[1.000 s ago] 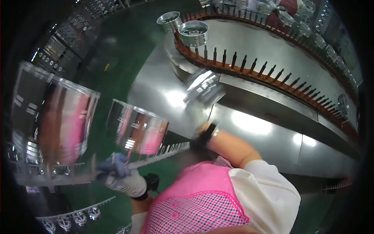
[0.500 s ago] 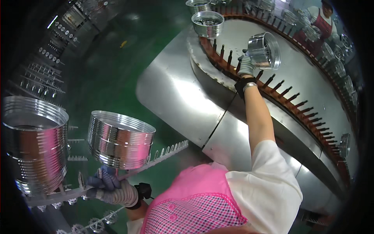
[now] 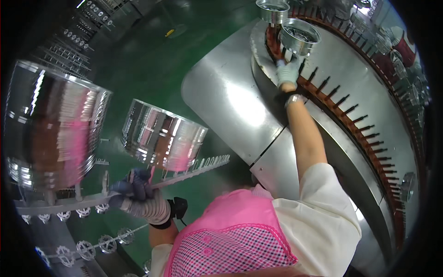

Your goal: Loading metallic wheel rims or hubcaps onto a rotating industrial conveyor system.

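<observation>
My left hand [image 3: 138,191], in a grey-blue glove, is closed around a pale rack bar [image 3: 87,201] fitted with upright prongs. Two shiny chrome cylinders stand on that bar: a large ribbed one [image 3: 50,124] at far left and another [image 3: 164,136] just above my hand; both are blurred. My gloved right hand [image 3: 289,73] reaches to the far side of the curved conveyor. It grips the lower edge of a chrome wheel rim [image 3: 300,39] with a spoked face, held over the dark pegs; my fingers are partly hidden beneath it.
Dark upright pegs [image 3: 350,109] line the brown conveyor track, which curves around a metal table [image 3: 230,92]. Another wheel rim [image 3: 273,13] sits on the track beyond. Spoked parts hang on racks [image 3: 108,243] at lower left. A person in red [image 3: 404,48] is across the conveyor.
My right hand has carried the wheel rim leftward and farther away, to beside the rim on the track, and tilted it more upright. The rack in my left hand has shifted slightly.
</observation>
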`<act>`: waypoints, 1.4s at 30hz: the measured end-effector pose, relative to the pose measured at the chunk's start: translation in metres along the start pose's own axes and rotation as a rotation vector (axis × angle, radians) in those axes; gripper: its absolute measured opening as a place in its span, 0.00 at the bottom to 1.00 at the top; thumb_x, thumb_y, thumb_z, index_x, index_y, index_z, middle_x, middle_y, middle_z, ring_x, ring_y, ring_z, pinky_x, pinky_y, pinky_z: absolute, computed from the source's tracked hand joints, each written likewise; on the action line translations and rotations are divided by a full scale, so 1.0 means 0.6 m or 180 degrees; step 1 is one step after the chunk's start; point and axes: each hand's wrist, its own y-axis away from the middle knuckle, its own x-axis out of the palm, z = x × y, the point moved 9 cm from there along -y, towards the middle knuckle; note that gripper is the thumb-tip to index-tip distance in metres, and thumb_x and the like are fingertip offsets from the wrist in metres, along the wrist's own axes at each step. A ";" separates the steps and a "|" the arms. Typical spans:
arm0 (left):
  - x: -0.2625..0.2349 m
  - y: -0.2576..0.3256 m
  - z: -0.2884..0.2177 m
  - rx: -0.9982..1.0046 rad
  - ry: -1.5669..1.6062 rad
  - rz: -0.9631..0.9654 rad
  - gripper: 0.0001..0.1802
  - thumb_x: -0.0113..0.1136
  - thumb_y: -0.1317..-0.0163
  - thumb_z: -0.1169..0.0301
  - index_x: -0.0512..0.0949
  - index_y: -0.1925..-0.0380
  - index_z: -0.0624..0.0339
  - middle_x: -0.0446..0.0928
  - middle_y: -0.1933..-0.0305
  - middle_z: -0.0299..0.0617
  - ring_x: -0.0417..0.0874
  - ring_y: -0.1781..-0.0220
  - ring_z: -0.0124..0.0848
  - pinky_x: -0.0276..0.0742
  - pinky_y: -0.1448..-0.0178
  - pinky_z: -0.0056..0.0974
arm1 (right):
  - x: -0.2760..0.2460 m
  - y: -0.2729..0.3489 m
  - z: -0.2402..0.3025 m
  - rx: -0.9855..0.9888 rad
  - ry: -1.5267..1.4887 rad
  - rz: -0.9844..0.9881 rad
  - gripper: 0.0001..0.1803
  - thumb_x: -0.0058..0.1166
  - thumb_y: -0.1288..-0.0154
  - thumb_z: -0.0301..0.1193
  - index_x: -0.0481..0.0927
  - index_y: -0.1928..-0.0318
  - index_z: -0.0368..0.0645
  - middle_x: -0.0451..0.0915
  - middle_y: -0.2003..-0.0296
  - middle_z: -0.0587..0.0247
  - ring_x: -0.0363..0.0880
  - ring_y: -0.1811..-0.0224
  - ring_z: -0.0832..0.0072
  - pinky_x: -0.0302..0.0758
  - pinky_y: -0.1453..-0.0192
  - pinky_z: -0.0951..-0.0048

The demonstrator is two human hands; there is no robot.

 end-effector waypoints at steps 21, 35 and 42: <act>0.242 0.337 0.026 -0.0590 -0.1228 0.1314 0.22 0.42 0.39 0.53 0.66 0.83 0.59 0.56 0.91 0.32 0.57 0.90 0.19 0.69 0.62 0.34 | -0.510 0.559 0.132 0.2849 -0.5000 0.2175 0.10 0.52 0.42 0.34 0.73 0.63 0.43 0.75 0.73 0.67 0.73 0.75 0.83 0.71 0.74 0.83; 0.295 0.421 -0.025 -0.0405 -0.1124 0.0483 0.24 0.48 0.43 0.48 0.69 0.79 0.61 0.71 0.68 0.55 0.57 0.92 0.15 0.50 0.93 0.16 | -0.744 -0.046 -0.539 0.1309 -0.0144 0.0139 0.11 0.47 0.46 0.33 0.73 0.62 0.42 0.77 0.77 0.56 0.77 0.76 0.64 0.71 0.70 0.65; 0.377 0.435 -0.047 -0.0265 -0.1487 0.0493 0.26 0.47 0.43 0.46 0.70 0.79 0.61 0.70 0.68 0.55 0.56 0.92 0.15 0.50 0.93 0.17 | -0.710 -0.051 -0.523 0.0410 0.1859 0.0010 0.15 0.44 0.45 0.37 0.75 0.64 0.41 0.78 0.70 0.50 0.77 0.67 0.57 0.72 0.64 0.60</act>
